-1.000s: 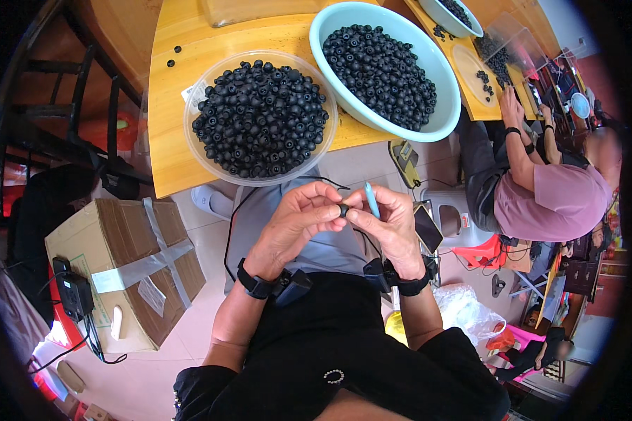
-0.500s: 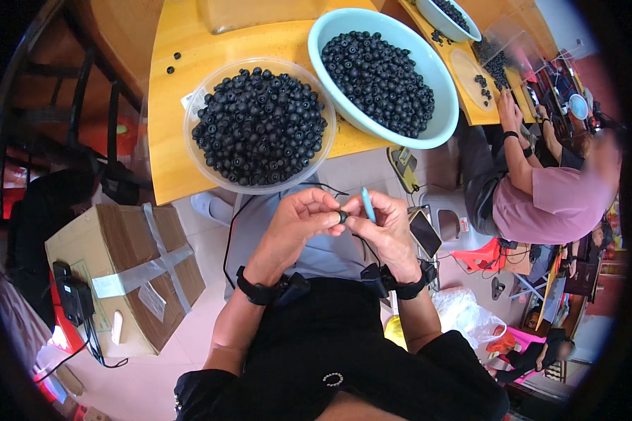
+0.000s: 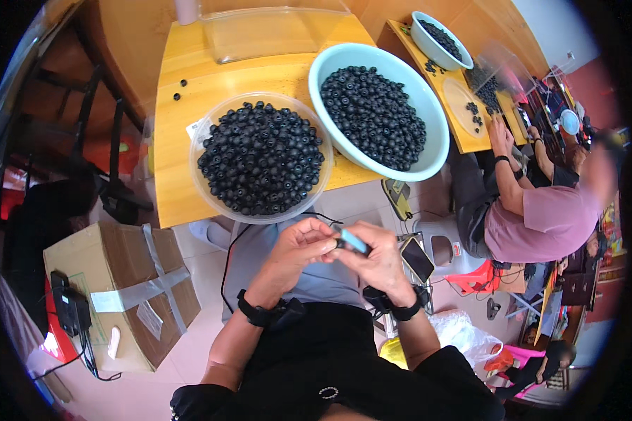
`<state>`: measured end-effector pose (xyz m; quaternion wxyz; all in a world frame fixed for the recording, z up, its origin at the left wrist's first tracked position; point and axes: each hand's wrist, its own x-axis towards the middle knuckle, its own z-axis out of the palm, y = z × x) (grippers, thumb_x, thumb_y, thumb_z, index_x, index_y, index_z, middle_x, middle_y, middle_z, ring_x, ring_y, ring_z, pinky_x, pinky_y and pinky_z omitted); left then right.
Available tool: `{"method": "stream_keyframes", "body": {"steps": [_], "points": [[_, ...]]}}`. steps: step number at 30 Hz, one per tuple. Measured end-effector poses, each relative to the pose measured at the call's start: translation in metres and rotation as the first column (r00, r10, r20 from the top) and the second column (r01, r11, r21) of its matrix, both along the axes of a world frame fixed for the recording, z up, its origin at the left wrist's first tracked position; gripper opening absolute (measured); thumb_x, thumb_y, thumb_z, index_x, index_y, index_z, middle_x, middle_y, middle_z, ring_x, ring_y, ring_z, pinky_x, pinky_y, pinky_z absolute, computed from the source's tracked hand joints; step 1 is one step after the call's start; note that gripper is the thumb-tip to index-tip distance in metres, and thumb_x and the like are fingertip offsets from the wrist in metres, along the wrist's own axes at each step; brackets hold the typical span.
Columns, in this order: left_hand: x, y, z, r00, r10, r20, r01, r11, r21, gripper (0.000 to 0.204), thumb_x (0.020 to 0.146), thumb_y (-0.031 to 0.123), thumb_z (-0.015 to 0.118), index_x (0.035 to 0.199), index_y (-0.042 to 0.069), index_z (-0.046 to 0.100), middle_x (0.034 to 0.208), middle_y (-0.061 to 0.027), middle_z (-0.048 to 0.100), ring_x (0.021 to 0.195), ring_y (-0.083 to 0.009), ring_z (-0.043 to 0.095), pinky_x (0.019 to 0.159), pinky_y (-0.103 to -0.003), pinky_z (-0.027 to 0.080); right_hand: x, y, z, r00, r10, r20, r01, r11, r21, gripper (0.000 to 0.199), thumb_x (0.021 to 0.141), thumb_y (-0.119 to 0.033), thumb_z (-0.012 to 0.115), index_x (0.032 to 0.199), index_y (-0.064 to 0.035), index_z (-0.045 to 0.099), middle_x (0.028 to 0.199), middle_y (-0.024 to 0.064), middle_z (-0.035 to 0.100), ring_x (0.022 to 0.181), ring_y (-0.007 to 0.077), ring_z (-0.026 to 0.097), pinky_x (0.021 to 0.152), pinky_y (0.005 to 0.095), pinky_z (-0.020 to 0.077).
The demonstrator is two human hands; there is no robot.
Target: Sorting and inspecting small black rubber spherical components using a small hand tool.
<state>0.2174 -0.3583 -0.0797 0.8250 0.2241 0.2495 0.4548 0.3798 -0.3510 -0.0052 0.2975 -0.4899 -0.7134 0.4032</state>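
Note:
Over my lap, my left hand [image 3: 298, 245] pinches a small round black piece, mostly covered by the fingers. My right hand [image 3: 378, 254] is closed around a slim light-blue tool [image 3: 355, 242], pen-like in shape, its end against or very near the piece. Blur and fingers hide whether they touch. Just beyond my hands, a round clear plastic tub [image 3: 194, 172] heaped with small black hollow beads [image 3: 263, 158] stands at the table edge. Right of it is a light-blue basin [image 3: 439, 137] filled with the same kind of beads [image 3: 372, 116].
Two loose beads [image 3: 180, 90] lie on the yellow table [image 3: 172, 140], near a clear plastic tray [image 3: 274, 45]. A taped cardboard box [image 3: 130, 295] stands on the floor at left. To the right, a co-worker in a pink shirt [image 3: 541, 224] sits at another table with a basin [image 3: 442, 52].
The blue tool has swung from nearly upright to a slant toward the piece in my left hand. My hands have drawn closer together, and the whole scene sits lower in view.

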Motion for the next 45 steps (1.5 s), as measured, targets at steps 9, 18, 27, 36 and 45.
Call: {"method": "stream_keyframes", "body": {"steps": [9,18,27,36,45], "points": [[-0.004,-0.004,0.010,0.974,-0.001,-0.226,0.009,0.999,0.037,0.017,0.089,0.016,0.058,0.102,0.008,0.054,0.096,-0.0056,0.062,0.078,-0.0125,0.060,0.067,-0.025,0.051,0.009,0.087,0.065,0.892,-0.427,-0.151,0.452,0.824,0.341,0.027,0.073,0.001,0.067,0.100,-0.0009,0.065,0.082,0.0042,0.063,0.073,0.0097,0.056,0.065,0.0266,0.0472],[-0.009,-0.004,0.002,0.968,0.087,-0.234,-0.075,0.995,0.060,0.018,0.088,0.015,0.058,0.103,0.006,0.055,0.096,-0.0069,0.062,0.077,-0.0135,0.060,0.066,-0.025,0.049,-0.056,0.103,-0.009,0.980,-0.062,0.191,-0.029,0.896,0.443,0.016,0.070,-0.004,0.067,0.086,-0.0019,0.065,0.077,0.0138,0.060,0.070,0.0353,0.059,0.062,0.0411,0.0457],[-0.012,-0.004,0.000,0.965,0.112,-0.237,-0.103,0.994,0.047,0.016,0.088,0.014,0.058,0.100,0.004,0.056,0.094,-0.0076,0.062,0.077,-0.0128,0.059,0.065,-0.024,0.049,-0.076,0.116,-0.028,0.915,-0.100,0.390,-0.113,0.867,0.486,0.011,0.072,-0.005,0.066,0.080,-0.0029,0.060,0.078,0.0131,0.055,0.071,0.0360,0.057,0.062,0.0441,0.0452],[-0.012,-0.008,-0.001,0.957,0.129,-0.259,-0.116,0.991,0.064,0.016,0.090,0.016,0.056,0.099,0.003,0.059,0.091,-0.0081,0.064,0.074,-0.0126,0.060,0.064,-0.024,0.049,-0.065,0.098,-0.017,0.966,-0.065,0.249,-0.077,0.851,0.520,0.014,0.070,-0.005,0.067,0.083,-0.0028,0.061,0.075,0.0119,0.055,0.065,0.0301,0.056,0.057,0.0375,0.0443],[-0.004,-0.013,0.012,0.928,0.282,-0.244,-0.273,0.959,0.071,0.020,0.091,0.011,0.054,0.107,0.000,0.059,0.096,-0.0084,0.064,0.079,-0.0142,0.063,0.070,-0.027,0.053,-0.018,0.015,-0.017,0.943,-0.190,-0.274,0.102,0.947,-0.304,0.014,0.073,-0.004,0.072,0.082,-0.0034,0.061,0.072,-0.0056,0.056,0.060,0.0014,0.042,0.052,0.0188,0.0351]]}}
